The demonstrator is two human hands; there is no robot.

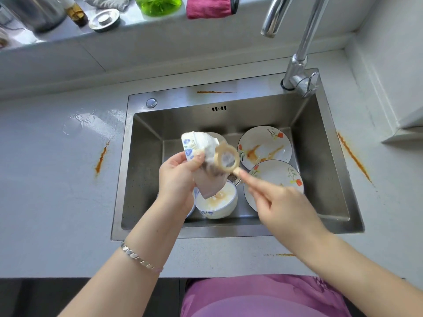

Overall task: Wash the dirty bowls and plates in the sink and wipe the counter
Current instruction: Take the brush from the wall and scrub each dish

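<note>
Over the steel sink (320, 138), my left hand (176, 177) grips a white bowl with blue flowers (194, 145), tipped so its foot ring faces me. A pale cloth (209, 183) is wrapped against the bowl and hangs below it. My right hand (281, 207) stretches its index finger out to touch the foot ring; its other fingers are curled and blurred. In the sink lie a sauce-smeared flowered plate (265, 145), a second flowered plate (274, 175) and a dirty bowl (217, 201). Another bowl (191, 208) is mostly hidden under my left wrist.
Orange streaks mark the counter at the left (101, 157), right (353, 156) and front (283, 254), and the sink's back rim (215, 92). A puddle (91, 121) lies left of the sink. The tap (297, 60) stands back right. The ledge holds a pink cloth (208, 6), green bottle (158, 4) and sink plug (105, 19).
</note>
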